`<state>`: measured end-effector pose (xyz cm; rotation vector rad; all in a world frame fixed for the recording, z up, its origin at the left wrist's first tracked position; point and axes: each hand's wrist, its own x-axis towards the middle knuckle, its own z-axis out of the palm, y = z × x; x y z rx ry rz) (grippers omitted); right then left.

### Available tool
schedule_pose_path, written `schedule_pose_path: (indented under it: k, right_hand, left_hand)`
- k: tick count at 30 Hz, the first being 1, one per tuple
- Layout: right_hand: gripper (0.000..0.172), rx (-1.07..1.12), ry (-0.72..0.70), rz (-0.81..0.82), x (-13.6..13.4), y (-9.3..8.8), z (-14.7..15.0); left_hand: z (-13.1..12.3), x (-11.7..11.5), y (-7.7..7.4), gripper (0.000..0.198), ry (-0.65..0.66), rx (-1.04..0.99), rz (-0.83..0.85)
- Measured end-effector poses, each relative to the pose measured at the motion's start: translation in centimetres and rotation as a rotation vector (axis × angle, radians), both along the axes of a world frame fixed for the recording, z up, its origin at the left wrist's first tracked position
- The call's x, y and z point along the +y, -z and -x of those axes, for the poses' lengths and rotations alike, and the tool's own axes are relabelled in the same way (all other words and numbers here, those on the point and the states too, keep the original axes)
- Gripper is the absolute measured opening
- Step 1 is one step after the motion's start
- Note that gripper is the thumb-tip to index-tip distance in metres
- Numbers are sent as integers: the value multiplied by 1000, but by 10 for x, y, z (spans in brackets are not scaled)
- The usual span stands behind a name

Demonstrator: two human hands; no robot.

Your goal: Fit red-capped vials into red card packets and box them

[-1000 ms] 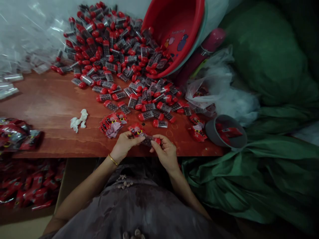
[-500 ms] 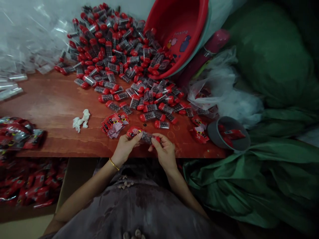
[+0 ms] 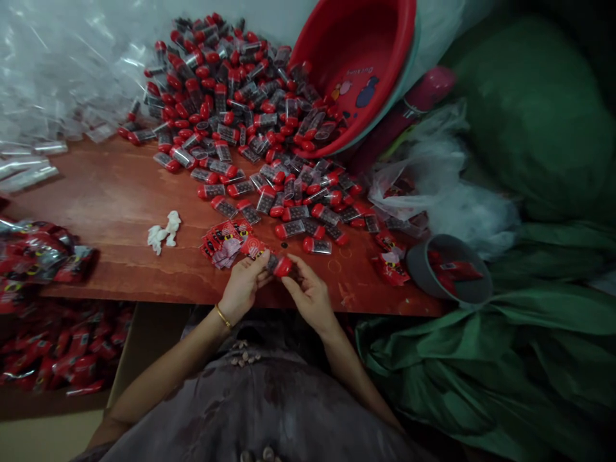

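Between my hands, over the table's front edge, is a red-capped clear tube (image 3: pixel 280 265) with dark contents. My left hand (image 3: pixel 243 285), with a gold bracelet at the wrist, pinches its left end, and a red printed card (image 3: pixel 253 246) shows just above those fingers. My right hand (image 3: pixel 308 292) is at the red cap, thumb and fingers on either side of it. A fanned stack of small red cards (image 3: pixel 226 240) lies just left of and beyond my left hand. Similar capped tubes (image 3: pixel 316 245) lie loose beyond my right hand.
A large heap of tubes (image 3: pixel 216 96) spills from a tipped red basin (image 3: pixel 356 38). Crumpled white tissue (image 3: pixel 164 232) lies left; red packets (image 3: pixel 43 253) sit farther left, with more in a box below (image 3: pixel 62 353). A gray cup (image 3: pixel 450 269) stands right, beside green cloth (image 3: pixel 481 359).
The tube has turned so its red cap shows more fully, and my right hand's fingers have loosened around it. The whole view has shifted slightly.
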<state>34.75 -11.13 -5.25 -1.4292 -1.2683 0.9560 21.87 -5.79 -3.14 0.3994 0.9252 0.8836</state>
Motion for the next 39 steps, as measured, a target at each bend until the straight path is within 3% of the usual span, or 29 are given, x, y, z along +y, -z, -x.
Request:
schedule_pose_path:
  k: [4, 10, 14, 21, 27, 31, 39]
  right_hand:
    - [38, -96, 40, -56, 2, 3, -5]
    - [40, -210, 42, -193, 9, 8, 2]
    - [38, -270, -21, -230, 13, 9, 9]
    - [34, -325, 17, -306, 18, 16, 30]
    - [25, -415, -103, -285, 26, 15, 38]
    - [23, -391, -249, -264, 30, 9, 46]
    - [19, -559, -434, -501, 26, 18, 76]
  left_hand:
    - [3, -5, -4, 44, 79, 23, 57]
    - [6, -13, 7, 45, 124, 39, 45]
    - [15, -12, 10, 47, 116, 92, 65]
    - [36, -6, 14, 47, 188, 126, 76]
    - [57, -12, 21, 44, 238, 106, 58]
    - [71, -20, 20, 47, 188, 18, 73]
    - [111, -46, 14, 39, 92, 47, 3]
